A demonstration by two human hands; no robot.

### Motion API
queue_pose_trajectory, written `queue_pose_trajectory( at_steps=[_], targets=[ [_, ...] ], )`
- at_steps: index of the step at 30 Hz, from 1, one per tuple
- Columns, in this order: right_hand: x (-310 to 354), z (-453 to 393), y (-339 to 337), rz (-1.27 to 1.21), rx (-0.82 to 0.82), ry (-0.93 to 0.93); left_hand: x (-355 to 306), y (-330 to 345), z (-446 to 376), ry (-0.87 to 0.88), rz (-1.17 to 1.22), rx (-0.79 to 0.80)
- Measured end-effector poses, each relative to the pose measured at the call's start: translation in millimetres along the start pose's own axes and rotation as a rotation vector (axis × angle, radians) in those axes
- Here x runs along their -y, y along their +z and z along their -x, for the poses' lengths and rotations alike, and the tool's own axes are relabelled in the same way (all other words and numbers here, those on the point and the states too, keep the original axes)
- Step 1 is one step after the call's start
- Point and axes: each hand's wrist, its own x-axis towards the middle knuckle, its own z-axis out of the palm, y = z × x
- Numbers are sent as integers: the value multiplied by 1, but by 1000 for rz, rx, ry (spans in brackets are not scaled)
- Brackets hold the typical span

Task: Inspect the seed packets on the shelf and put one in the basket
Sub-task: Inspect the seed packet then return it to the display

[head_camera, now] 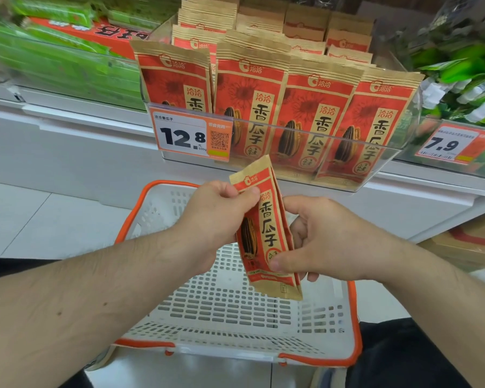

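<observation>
Shop aisle, white shelf [67,141] with a clear bin [291,163] full of red seed packets [314,113]. One seed packet [266,231] is held over the white basket [356,317], left hand [213,219] pinching its top corner, right hand [328,242] gripping the lower edge. Risk I see: it's tilted, so letting go unevenly could send it onto the rim or the floor.

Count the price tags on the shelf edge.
2: one price tag reading 12.8 on the clear bin of seed packets, another reading 7.9 to its right. Others may lie outside the view.
</observation>
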Motion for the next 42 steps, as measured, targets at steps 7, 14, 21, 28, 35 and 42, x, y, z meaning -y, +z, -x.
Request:
queue_pose_trajectory(
  at_steps=[7,14,21,28,35,42],
  targets=[
    [-2,-1,9,52,-25,-45,-1,2,5,8,33,157],
    [-8,-7,5,-157,-204,-24,3,2,5,85,-83,266],
    [-4,-9,5,-249,-254,-47,3,0,4,103,-56,286],
    [1,-8,6,-306,-239,-48,0,-2,2,-7,69,401],
    [1,-4,-1,-342,-150,-95,1,-3,-1,-29,165,415],
    [0,-1,-5,-368,-107,-148,0,-3,-1,-5,192,448]
  ],
)
